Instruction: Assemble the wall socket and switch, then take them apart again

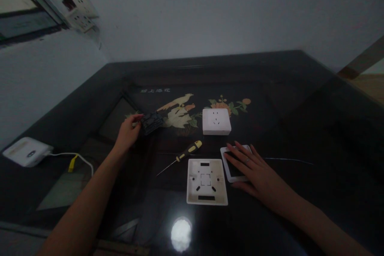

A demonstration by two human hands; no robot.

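Note:
My left hand (pixel 129 131) pinches the left edge of a small black part (pixel 152 122) on the dark table. Fingers spread, my right hand (pixel 247 165) lies over a white square frame (pixel 231 174) with a dark middle, touching it. Just left of that frame is an open white back box (pixel 206 182) with slots and holes. A screwdriver (pixel 189 151) with a yellow and black handle lies between the black part and the box, its tip pointing toward the lower left. Farther back sits a white socket box (pixel 216 121) with its holes facing up.
The glossy dark table (pixel 168 76) has a bird and flower picture. A white device (pixel 27 152) with a cable and yellow tag (pixel 72 163) lies at the left. Sockets (pixel 82 12) are on the wall behind.

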